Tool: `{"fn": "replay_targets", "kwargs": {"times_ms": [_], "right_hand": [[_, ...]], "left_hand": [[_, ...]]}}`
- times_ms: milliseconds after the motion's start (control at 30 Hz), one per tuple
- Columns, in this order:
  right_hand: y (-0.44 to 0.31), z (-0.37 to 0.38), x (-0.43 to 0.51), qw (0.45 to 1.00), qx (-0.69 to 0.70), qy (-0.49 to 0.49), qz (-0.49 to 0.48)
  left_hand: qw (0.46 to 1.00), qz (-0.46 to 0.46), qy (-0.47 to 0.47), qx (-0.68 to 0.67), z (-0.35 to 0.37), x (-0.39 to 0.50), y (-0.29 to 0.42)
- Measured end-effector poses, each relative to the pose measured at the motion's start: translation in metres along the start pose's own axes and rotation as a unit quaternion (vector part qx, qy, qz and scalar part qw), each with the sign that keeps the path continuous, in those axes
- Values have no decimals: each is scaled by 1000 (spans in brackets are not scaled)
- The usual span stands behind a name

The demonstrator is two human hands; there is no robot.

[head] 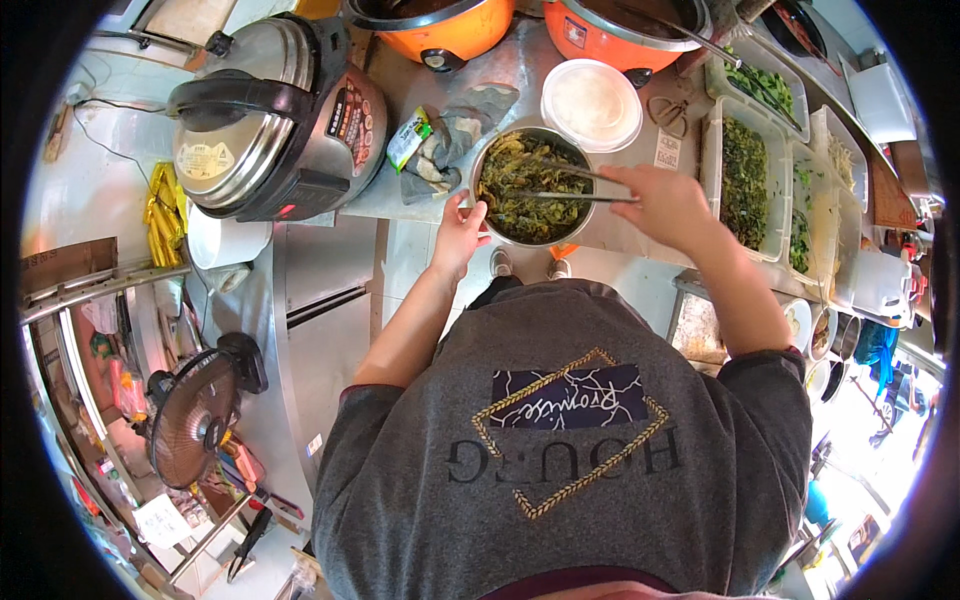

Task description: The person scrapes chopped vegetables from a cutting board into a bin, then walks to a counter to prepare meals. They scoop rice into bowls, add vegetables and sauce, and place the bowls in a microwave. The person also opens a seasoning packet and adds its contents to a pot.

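Observation:
My left hand (459,234) grips the near left rim of a round metal bowl (523,241). Dark green chopped leafy vegetables (525,176) fill much of the bowl. In my right hand (664,204) is a pair of metal tongs (609,196), held from the right side. The arms of the tongs reach over the rim, with their tips among the greens; the tips are partly hidden there. Just beyond the bowl, to its upper right, stands a white round tub (592,101) with a translucent lid.
A large electric pressure cooker (247,142) stands at the left. Two orange pots (442,34) with dark contents line the back. A grey cloth (472,120) and a green-white packet (409,141) lie left of the bowl. Scissors (667,114) and plastic bins of greens (742,180) are at the right.

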State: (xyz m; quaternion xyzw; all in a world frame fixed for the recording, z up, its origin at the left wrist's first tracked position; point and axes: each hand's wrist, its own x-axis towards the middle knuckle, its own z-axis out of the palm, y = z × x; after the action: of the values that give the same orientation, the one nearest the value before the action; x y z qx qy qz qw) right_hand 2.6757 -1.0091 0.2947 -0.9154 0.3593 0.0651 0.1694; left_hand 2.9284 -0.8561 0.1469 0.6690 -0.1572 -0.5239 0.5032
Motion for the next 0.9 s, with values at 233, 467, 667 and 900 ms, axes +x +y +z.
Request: {"fn": "replay_targets", "kwargs": {"times_ms": [233, 467, 667, 900], "right_hand": [[0, 63, 16, 998, -10, 57, 1], [1, 76, -19, 943, 296, 147, 42], [-10, 140, -26, 852, 475, 33, 219], [-15, 170, 21, 742, 585, 81, 318]], "left_hand": [[999, 36, 38, -9, 10, 1, -15], [912, 252, 22, 324, 16, 65, 36], [688, 514, -29, 511, 22, 42, 60], [826, 458, 45, 325, -11, 27, 38]]}}
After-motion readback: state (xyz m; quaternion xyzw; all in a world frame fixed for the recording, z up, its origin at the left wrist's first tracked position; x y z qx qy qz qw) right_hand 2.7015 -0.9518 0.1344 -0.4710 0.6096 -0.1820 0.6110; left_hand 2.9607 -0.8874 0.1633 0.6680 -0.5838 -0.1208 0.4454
